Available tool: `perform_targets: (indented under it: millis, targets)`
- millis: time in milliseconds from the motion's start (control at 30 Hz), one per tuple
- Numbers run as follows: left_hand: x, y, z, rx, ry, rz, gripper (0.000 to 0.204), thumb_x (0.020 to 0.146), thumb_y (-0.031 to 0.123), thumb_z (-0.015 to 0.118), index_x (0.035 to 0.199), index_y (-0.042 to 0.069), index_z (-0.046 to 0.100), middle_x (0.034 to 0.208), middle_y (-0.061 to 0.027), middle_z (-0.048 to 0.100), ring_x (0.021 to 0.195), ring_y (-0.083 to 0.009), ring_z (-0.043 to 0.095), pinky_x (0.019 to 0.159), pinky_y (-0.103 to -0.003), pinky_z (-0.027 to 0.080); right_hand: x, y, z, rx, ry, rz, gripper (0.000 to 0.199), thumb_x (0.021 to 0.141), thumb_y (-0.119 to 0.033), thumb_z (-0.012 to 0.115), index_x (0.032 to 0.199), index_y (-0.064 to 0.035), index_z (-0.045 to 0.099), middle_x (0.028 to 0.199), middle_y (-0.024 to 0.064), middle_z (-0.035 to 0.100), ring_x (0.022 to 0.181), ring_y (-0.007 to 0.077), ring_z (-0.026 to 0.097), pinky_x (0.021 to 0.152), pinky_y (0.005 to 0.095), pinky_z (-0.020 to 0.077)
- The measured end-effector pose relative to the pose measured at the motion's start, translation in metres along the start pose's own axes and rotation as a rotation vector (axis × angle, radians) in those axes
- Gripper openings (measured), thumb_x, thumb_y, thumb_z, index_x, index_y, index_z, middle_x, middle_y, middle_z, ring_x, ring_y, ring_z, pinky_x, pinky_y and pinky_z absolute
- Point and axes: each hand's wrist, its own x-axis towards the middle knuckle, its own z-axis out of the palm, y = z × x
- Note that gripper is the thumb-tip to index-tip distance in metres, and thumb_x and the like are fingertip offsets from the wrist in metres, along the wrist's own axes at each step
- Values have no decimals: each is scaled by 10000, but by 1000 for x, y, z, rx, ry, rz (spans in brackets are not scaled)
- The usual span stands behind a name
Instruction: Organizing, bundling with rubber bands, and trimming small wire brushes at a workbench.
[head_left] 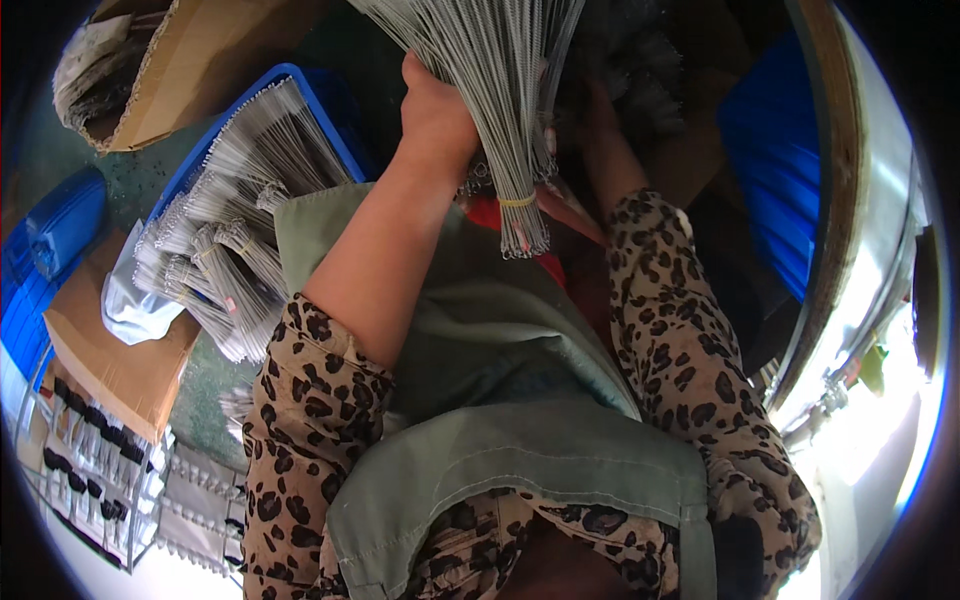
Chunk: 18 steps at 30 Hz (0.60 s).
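My left hand [435, 115] is closed around a thick bundle of thin grey wire pieces [500, 90], tied near its lower end with a yellow rubber band [517, 201]. The bundle fans out toward the top of the view. My right hand [600, 105] reaches up behind the bundle into shadow; its fingers are mostly hidden, so its hold cannot be made out. Both forearms wear leopard-print sleeves, and a green apron [500, 330] covers my lap.
A blue crate [290, 80] at the left holds several more tied grey bundles [240, 210]. Cardboard boxes [180, 70] lie at the upper left and lower left. A blue bin [775, 150] stands at the right beside a curved wooden edge.
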Motion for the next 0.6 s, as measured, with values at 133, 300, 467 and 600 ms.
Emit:
perform_targets:
  millis: [133,300,467,600]
  targets:
    - [-4,1,-10,-157,28,-13,701,702,256,771,1240,14,392,1093,-175,569,959,-290,586,784,-371,501,-39,-68,14,24,-2,62,472,845,-381,560,1201,-73,531,1123,143,576,885,310,599,704,431,514]
    - [-12,16,-11,-361,28,-28,459,733,143,770,1107,-11,551,934,-131,626,775,-253,652,628,-395,582,-55,-148,-4,223,-197,152,425,834,-348,583,1147,-64,536,1080,161,595,872,347,597,702,477,510]
    - [-43,71,-24,-132,-17,-229,1094,575,392,847,1336,-47,196,1192,-214,525,1045,-291,578,856,-347,503,-59,-214,-34,160,38,38,615,768,-397,564,1212,18,471,1037,248,516,885,351,546,725,431,507]
    - [-42,66,-24,-71,-13,-250,1234,549,454,853,1396,-50,110,1257,-240,500,1119,-308,554,920,-337,476,-67,-232,-44,190,-45,34,614,773,-402,560,1218,11,468,1047,229,524,901,349,546,742,431,502]
